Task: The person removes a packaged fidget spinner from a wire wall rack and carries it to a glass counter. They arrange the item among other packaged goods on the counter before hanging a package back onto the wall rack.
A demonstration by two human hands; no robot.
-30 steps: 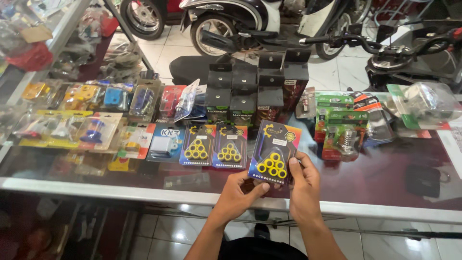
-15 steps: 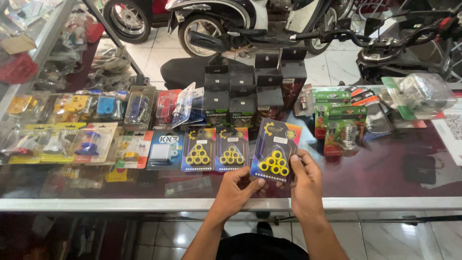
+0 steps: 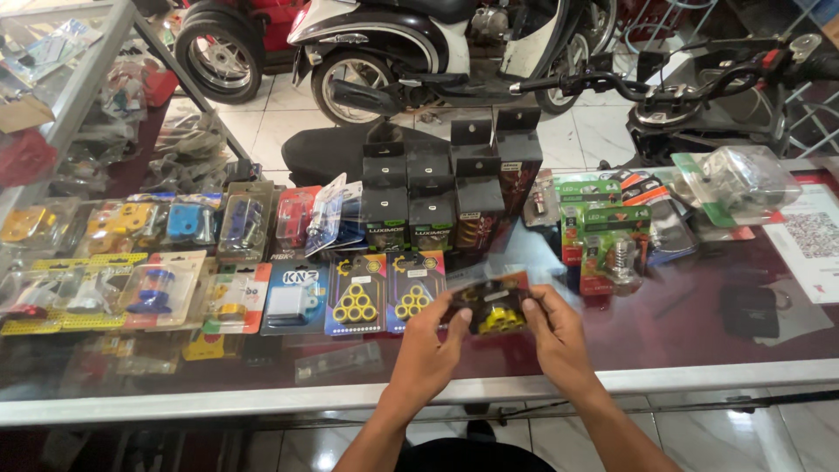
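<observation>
Blister pack (image 3: 491, 306) of yellow rollers, dark-backed, held tilted above the glass counter (image 3: 664, 332) near the middle of its front edge; left hand (image 3: 430, 336) grips its left end with fingers curled around the card, right hand (image 3: 552, 328) pinches its right end, both closed on the pack and neither resting on the glass. Adjacent stock: two matching roller packs (image 3: 384, 293) lying flat just left of the held one, a blue-and-white boxed part (image 3: 293, 297) beside them, and a run of yellow and blue carded parts (image 3: 131, 288) toward the counter's left edge. Behind: a cluster of upright black boxes (image 3: 433, 197) at the counter's back edge; to the right, green-carded bulb packs (image 3: 607, 236) and a bagged clear lamp unit (image 3: 743, 179) near the back right corner. Scooters (image 3: 437, 52) stand on the tiled floor beyond. Risk notes, as judgement: the pack is held only by its ends and tilted, so a slackened pinch could drop it onto the glass or past the front edge to the floor; setting it down carelessly could nudge the flat packs out of line; a reach toward the back could topple the upright boxes, which stand close together.
</observation>
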